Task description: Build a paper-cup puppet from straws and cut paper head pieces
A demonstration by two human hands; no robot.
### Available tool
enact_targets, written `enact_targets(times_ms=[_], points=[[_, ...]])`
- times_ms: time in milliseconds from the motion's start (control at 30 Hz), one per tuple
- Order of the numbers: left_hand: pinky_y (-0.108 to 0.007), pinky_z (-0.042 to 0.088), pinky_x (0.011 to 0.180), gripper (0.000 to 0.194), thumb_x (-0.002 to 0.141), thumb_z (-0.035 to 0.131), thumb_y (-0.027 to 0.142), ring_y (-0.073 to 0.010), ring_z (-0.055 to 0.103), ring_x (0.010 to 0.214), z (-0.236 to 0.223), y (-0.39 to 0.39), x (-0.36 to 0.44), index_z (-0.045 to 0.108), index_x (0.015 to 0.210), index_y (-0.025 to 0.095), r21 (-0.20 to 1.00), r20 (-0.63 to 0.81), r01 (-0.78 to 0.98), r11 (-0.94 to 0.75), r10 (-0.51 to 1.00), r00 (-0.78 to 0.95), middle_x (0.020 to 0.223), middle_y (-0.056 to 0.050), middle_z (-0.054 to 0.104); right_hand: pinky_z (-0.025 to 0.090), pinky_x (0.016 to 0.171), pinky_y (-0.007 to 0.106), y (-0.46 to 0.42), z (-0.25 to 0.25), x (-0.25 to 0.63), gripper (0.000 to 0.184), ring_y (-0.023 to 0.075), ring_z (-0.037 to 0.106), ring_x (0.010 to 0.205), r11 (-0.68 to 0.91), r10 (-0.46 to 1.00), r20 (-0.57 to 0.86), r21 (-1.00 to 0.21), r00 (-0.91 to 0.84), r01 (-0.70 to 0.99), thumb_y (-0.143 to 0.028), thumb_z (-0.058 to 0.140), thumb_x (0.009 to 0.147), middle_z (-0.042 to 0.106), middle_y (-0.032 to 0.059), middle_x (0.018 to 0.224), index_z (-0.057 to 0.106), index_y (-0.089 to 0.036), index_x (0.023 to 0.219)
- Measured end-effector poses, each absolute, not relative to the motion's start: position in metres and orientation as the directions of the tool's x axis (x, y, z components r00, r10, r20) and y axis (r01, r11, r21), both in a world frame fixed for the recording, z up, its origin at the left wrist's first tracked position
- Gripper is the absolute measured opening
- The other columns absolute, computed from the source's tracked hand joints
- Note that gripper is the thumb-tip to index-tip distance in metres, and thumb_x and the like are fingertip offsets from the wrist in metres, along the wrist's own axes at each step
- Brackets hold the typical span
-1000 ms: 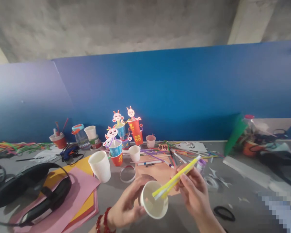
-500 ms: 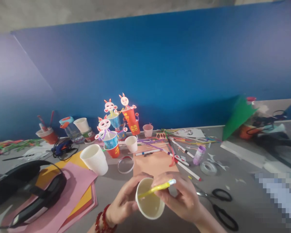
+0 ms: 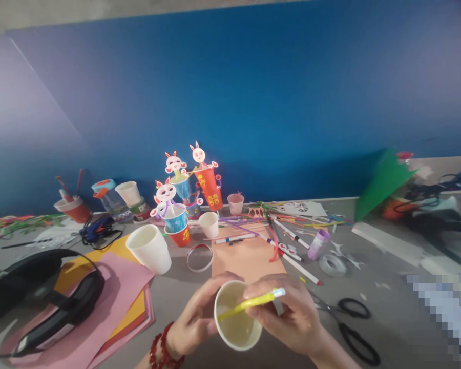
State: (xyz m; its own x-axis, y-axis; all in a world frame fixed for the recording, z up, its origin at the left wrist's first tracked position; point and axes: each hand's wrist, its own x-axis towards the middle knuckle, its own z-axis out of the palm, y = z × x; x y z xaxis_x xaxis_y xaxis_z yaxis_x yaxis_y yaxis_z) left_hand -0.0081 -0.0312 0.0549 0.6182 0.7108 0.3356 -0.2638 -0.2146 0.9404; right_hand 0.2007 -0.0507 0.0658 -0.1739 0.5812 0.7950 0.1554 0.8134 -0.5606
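Note:
My left hand (image 3: 197, 311) is wrapped around the side of a white paper cup (image 3: 240, 335), whose open mouth faces me. Between the thumb and fingers of my right hand (image 3: 294, 315) is a yellow straw (image 3: 236, 308). One end of the straw dips inside the cup, against its left inner wall; the other sticks out to the right past my fingers, with a whitish, shiny tip. My right fingers rest by the cup's right rim. Beyond my hands lies an orange paper sheet (image 3: 236, 261).
Scissors (image 3: 355, 323) lie right of my hand, near clear tape (image 3: 332, 265) and a purple glue stick (image 3: 318, 244). Stacked white cups (image 3: 149, 248) stand left, beside coloured paper (image 3: 117, 287) and headphones (image 3: 80, 302). Rabbit-faced cup figures (image 3: 175, 218) stand behind, with several markers (image 3: 299, 269) scattered nearby.
The straw has shifted slightly right and its outer end sits a little lower, with my right hand. The cup stays in my left hand. The view has tilted slightly.

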Motion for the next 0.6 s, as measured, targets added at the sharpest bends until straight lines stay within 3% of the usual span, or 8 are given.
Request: enact_targets(times_ms=[267, 367, 500, 600], points=[[-0.04, 0.046, 0.087, 0.054, 0.079, 0.065, 0.052, -0.0327, 0.058, 0.105, 0.054, -0.033, -0.007, 0.061, 0.127, 0.026, 0.954, 0.272, -0.275, -0.115, 0.715, 0.644, 0.119, -0.009, 0.06, 0.05, 0.058, 0.022, -0.055, 0.073, 0.2, 0.023, 0.0132, 0.063, 0.059, 0.755, 0.654, 0.712, -0.637, -0.255, 0.156, -0.013, 0.064, 0.079, 0.072, 0.0009, 0.076, 0.063, -0.023, 0.1], [-0.042, 0.046, 0.091, 0.055, 0.081, 0.064, 0.049, -0.0341, 0.057, 0.11, 0.052, -0.032, -0.007, 0.059, 0.131, 0.027, 0.95, 0.283, -0.294, -0.106, 0.691, 0.665, 0.123, -0.01, 0.059, 0.048, 0.059, 0.023, -0.054, 0.076, 0.199, 0.018, 0.0137, 0.062, 0.06, 0.746, 0.653, 0.679, -0.654, -0.336, 0.128, -0.012, 0.059, 0.079, 0.069, 0.001, 0.072, 0.066, -0.022, 0.093], [-0.049, 0.041, 0.099, 0.071, 0.073, 0.073, 0.051, -0.0403, 0.05, 0.122, 0.048, -0.033, -0.003, 0.053, 0.136, 0.026, 0.948, 0.275, -0.311, -0.07, 0.673, 0.687, 0.131, -0.013, 0.053, 0.04, 0.049, 0.021, -0.053, 0.076, 0.196, 0.014, 0.0106, 0.051, 0.05, 0.695, 0.707, 0.631, -0.703, -0.319, 0.15, -0.01, 0.056, 0.078, 0.065, -0.0008, 0.065, 0.065, -0.021, 0.082], [-0.05, 0.039, 0.101, 0.078, 0.069, 0.079, 0.047, -0.0399, 0.05, 0.124, 0.043, -0.034, -0.002, 0.049, 0.138, 0.026, 0.956, 0.262, -0.283, -0.084, 0.68, 0.684, 0.133, -0.015, 0.051, 0.037, 0.046, 0.021, -0.053, 0.073, 0.196, 0.011, 0.0099, 0.049, 0.049, 0.665, 0.74, 0.611, -0.728, -0.281, 0.168, -0.011, 0.058, 0.078, 0.061, -0.0014, 0.062, 0.064, -0.02, 0.079]])
